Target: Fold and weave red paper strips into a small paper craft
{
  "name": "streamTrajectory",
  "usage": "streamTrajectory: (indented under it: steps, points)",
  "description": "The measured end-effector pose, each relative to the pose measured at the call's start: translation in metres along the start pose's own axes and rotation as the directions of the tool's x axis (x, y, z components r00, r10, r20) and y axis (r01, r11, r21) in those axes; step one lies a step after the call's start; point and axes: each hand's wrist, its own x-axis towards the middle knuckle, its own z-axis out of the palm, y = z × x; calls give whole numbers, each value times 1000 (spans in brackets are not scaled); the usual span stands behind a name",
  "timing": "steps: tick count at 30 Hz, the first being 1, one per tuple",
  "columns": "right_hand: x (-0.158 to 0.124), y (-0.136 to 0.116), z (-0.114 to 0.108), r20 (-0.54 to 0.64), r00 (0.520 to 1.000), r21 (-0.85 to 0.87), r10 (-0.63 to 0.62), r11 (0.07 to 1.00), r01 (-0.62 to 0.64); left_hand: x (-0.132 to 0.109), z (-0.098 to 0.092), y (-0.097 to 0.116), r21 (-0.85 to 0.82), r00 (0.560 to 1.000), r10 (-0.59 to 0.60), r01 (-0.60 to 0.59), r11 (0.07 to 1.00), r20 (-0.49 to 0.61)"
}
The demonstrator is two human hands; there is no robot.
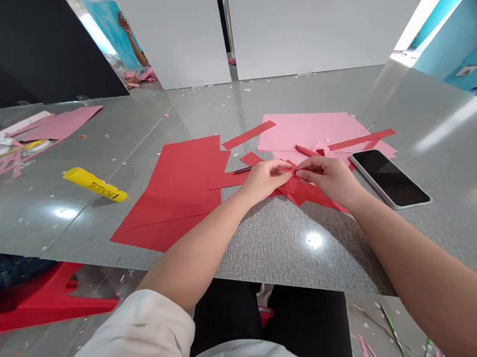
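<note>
My left hand [264, 178] and my right hand [329, 178] meet over the grey table, their fingertips pinching a small piece of red paper [296, 170] between them. Its exact shape is partly hidden by the fingers. Red paper strips [321, 196] lie under and around both hands. A dark, thin tool [243, 170], perhaps scissors, pokes out beside my left hand, the rest of it covered. Left of the hands are large red paper sheets [178, 187]. Pink paper sheets [308, 128] lie beyond the hands, with more red strips [362, 139] across them.
A phone [390, 178] lies right of my right hand. On the left is a yellow glue tube [95, 184]. Farther left are pink papers [65, 123] and tape rolls. White and black partitions [310, 25] stand along the back. Another person's arm [135, 45] shows through a gap.
</note>
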Motion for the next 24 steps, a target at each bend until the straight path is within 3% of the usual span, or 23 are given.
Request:
streamTrajectory:
  steps: [3,7,11,17,20,24]
  points:
    - [0,1,2,-30,998,-63,-49,997,47,1,1,0,-130,999,-39,39,991,5]
    - [-2,0,2,-160,958,-262,-237,946,191,2,1,1,-281,973,-202,165,945,-109]
    - [-3,0,4,-129,908,-435,-397,846,308,4,0,1,-444,938,-299,196,874,-175]
    - [-3,-1,13,56,802,-608,-594,617,500,2,1,3,-495,967,-242,171,852,-84]
    - [-3,-1,15,26,785,-613,-619,610,502,2,3,7,-499,970,-236,179,848,-53]
    - [-2,1,12,-39,798,-592,-601,658,466,1,2,10,-530,967,-254,208,822,-14]
